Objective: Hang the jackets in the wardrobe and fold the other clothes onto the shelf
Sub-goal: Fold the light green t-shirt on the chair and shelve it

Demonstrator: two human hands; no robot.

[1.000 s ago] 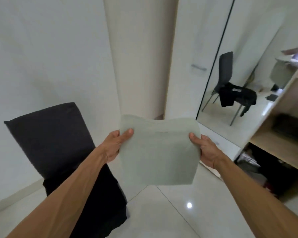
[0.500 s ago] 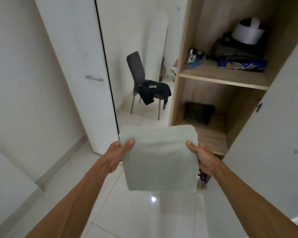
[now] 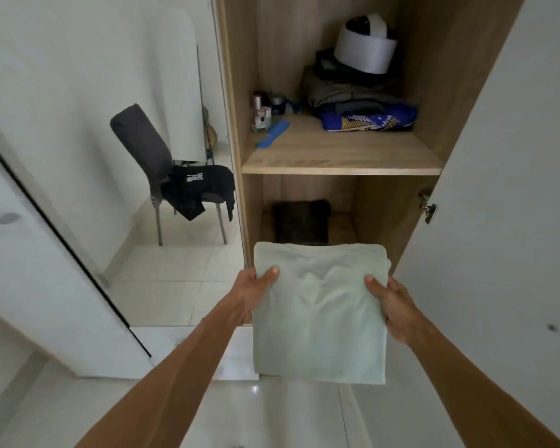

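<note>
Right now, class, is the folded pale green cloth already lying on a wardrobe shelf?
No: the left hand and right hand hold the cloth by its sides in the air before the wardrobe.

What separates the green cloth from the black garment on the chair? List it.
The green cloth is folded flat; the black garment droops unfolded over the chair. The green cloth is plain; the black garment bears white lettering. Left hand and right hand grip the green cloth, not the black garment.
</note>
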